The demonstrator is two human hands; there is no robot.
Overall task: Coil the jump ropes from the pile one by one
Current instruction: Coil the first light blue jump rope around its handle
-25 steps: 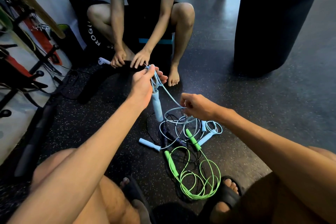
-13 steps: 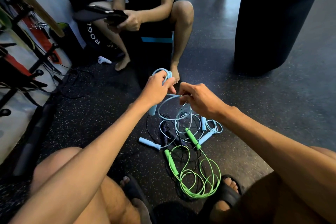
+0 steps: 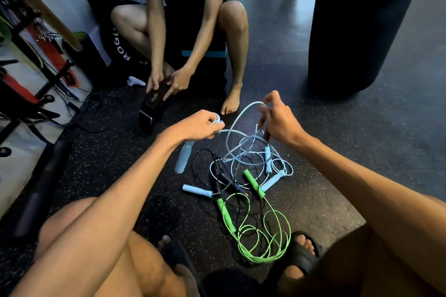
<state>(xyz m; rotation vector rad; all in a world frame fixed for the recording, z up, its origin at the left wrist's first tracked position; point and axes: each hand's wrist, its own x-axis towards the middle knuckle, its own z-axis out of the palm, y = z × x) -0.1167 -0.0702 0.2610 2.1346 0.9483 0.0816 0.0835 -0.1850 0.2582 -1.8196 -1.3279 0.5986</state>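
Holding a pale blue jump rope (image 3: 237,114) above the floor, the left grip (image 3: 200,125) has its fingers curled round a small bundle of the rope's turns, while the right grip (image 3: 280,120) pinches the same cord between thumb and fingertips. The cord arches in a loop between the two grips. One pale blue handle (image 3: 184,157) hangs just below the left grip, and more of the cord trails down from the right grip into the pile (image 3: 241,176), which lies below and between both grips. In that pile a thin black rope (image 3: 205,152) with dark handles crosses the blue strands, two further blue handles (image 3: 196,191) lie tangled in it, and a bright green rope (image 3: 265,236) sprawls nearest the wearer, beside a black sandal (image 3: 301,255). Beyond the grips a second person (image 3: 193,31) sits facing them, both hands on a dark object. Past the right grip stands a black punching bag (image 3: 357,26). Everything rests on a dark speckled rubber floor (image 3: 337,152), with a rack of equipment far off beyond the left grip.
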